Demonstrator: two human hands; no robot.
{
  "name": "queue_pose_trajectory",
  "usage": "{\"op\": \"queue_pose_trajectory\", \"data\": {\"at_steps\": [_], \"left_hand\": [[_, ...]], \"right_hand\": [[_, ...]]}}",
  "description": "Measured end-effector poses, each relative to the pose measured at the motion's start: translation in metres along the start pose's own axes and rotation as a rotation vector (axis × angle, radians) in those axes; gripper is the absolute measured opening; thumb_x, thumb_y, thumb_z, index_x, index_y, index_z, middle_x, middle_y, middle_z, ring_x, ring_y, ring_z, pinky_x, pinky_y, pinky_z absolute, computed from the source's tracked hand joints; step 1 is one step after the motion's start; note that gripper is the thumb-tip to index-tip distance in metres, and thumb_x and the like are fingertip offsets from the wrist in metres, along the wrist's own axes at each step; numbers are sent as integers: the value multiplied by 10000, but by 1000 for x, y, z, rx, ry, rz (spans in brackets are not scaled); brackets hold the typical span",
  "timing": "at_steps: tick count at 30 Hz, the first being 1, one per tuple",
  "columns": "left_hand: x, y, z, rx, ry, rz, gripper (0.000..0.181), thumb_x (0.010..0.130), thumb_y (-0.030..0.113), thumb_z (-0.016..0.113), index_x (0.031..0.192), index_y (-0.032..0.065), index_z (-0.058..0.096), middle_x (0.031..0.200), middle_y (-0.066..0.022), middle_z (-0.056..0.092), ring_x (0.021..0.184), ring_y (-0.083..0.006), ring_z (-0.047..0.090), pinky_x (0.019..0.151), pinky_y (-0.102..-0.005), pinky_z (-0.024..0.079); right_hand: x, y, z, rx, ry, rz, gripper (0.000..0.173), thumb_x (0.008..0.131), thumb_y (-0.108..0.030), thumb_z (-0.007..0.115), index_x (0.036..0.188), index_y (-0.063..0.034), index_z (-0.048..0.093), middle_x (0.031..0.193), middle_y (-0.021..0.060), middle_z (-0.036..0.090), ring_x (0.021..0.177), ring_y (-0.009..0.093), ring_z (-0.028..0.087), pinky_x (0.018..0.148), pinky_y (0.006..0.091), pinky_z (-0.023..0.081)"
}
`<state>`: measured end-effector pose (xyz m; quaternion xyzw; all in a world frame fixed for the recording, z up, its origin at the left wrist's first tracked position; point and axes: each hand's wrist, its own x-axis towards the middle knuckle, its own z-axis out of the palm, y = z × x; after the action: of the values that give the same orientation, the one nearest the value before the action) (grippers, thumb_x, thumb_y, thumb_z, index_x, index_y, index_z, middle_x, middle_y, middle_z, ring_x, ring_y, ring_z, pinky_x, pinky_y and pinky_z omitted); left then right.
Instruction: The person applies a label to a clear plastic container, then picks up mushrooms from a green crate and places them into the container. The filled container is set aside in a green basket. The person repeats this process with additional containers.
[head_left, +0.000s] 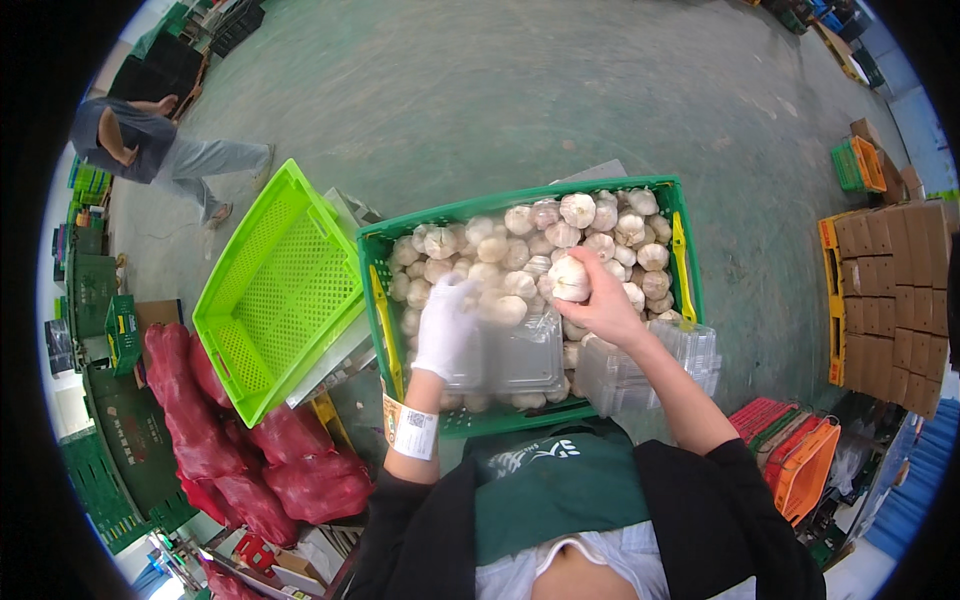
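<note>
A green plastic crate (517, 199) with yellow handles stands before me, filled with whole garlic bulbs (577, 210). My right hand (604, 304) grips one white garlic bulb (568, 280) over the middle of the crate. In a white glove, my left hand (446, 326) is blurred above the left half of the bulbs. A clear plastic clamshell box (517, 360) lies on the garlic just right of that glove; whether the fingers touch it or hold anything is unclear. Stacked clear clamshells (615, 375) rest at the crate's near right corner, partly behind my right forearm.
A lime-green plastic basket (292, 277) tilts beside the crate's left side. Red mesh sacks (217, 442) lie at left. Orange and red baskets (795, 457) and stacked cardboard boxes (892, 300) stand at right. A person (157, 150) is on the floor at upper left.
</note>
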<state>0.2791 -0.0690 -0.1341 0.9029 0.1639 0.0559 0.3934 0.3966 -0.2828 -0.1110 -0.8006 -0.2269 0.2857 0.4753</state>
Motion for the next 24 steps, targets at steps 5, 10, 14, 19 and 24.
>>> {"op": "queue_pose_trajectory", "data": {"at_steps": [5, 10, 14, 19, 24], "left_hand": [[24, -24, 17, -3, 50, 38, 411, 779, 141, 593, 1185, 82, 571, 1115, -170, 570, 954, -266, 578, 823, -322, 459], [50, -45, 60, -221, -173, -142, 405, 829, 153, 596, 1221, 66, 544, 933, -95, 641, 802, -148, 594, 727, -269, 474], [50, -50, 77, -584, -270, -271, 524, 820, 70, 588, 1323, 90, 442, 1016, -101, 630, 871, -128, 579, 733, -234, 467], [33, -1, 20, -1199, -115, -372, 656, 858, 29, 526, 1429, 82, 208, 1067, -83, 597, 735, -72, 511, 644, -189, 428], [-18, -22, -15, -1283, -120, -449, 572, 954, 376, 407, 1418, 85, 241, 824, -1, 530, 718, -88, 447, 689, -220, 373]], "right_hand": [[2, 18, 21, -514, -66, 60, 688, 750, -327, 696, 1202, 74, 364, 1060, 274, 536, 972, 419, 543, 810, 444, 458], [-4, 46, 32, -361, -232, 214, 455, 795, -340, 633, 781, 105, 541, 768, 274, 593, 701, 392, 613, 621, 444, 493], [-9, 39, 59, 141, -328, 648, 247, 844, -156, 486, 806, 87, 507, 624, 131, 563, 491, 170, 576, 402, 293, 457], [-29, 36, 67, 212, -80, 447, 181, 826, -33, 401, 957, 93, 418, 621, 145, 532, 512, 228, 558, 438, 345, 452], [-45, 24, 90, -113, 6, 177, 222, 848, -96, 453, 980, 74, 402, 748, 314, 557, 655, 442, 571, 621, 496, 450]]}}
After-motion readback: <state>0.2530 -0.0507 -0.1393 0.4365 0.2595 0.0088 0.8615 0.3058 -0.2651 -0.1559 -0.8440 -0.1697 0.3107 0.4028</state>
